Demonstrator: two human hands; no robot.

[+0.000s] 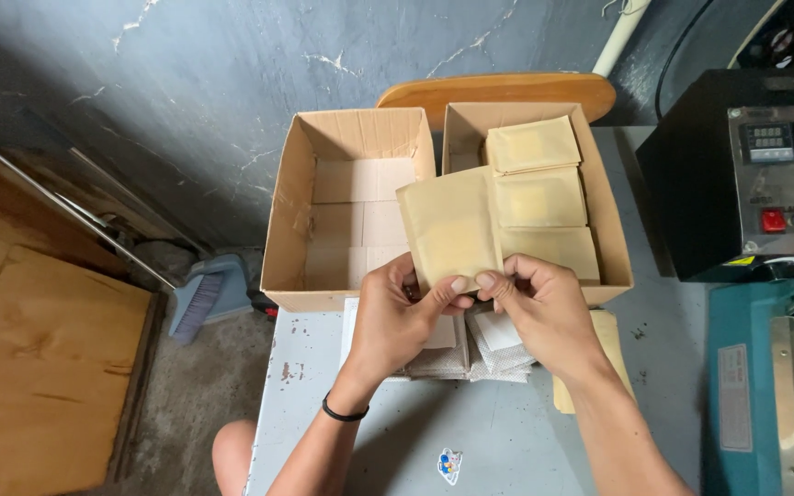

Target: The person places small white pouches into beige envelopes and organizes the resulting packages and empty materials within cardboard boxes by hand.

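Hands [397,317] [535,308] pinch tan pouch [448,225], seemingly empty.

Grey table [397,441]: two cardboard boxes [323,276], white sachets [493,354], sticker [449,465]

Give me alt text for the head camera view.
Left hand and right hand together hold a tan paper pouch above two open cardboard boxes on a grey table; the right box holds more pouches.

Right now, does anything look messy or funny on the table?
A little. In the right open cardboard box the tan paper pouches lie tilted, the top one crooked. The white mesh sachets under the hands are in a loose heap. The left cardboard box looks neat.
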